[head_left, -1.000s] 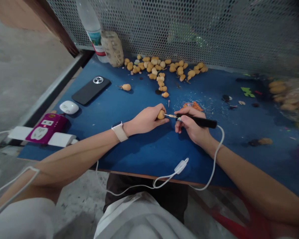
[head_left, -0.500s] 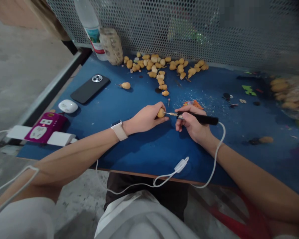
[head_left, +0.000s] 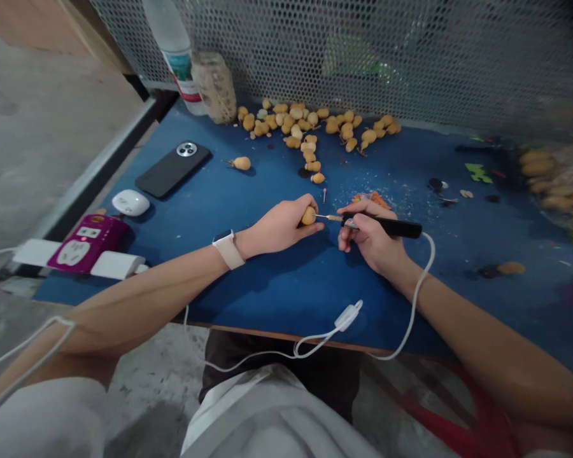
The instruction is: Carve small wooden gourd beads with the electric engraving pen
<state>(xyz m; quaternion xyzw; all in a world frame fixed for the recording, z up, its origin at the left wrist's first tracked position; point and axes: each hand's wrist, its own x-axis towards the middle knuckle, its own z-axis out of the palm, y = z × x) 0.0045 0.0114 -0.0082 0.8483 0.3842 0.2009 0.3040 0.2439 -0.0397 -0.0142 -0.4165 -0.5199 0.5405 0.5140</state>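
Small tan dried gourd (head_left: 308,215) held inside closed left hand (head_left: 279,226), thin metal tip of black corded engraving pen (head_left: 386,225) at its surface, pen pinched in curled right hand (head_left: 370,238), many more gourds (head_left: 296,127) heaped on blue worktable (head_left: 277,305), their finish too small to tell.

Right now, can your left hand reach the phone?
Probably yes. The left hand is fairly near the phone, and only blue table lies between them. But it is holding a gourd, so it would likely need to put that down first.
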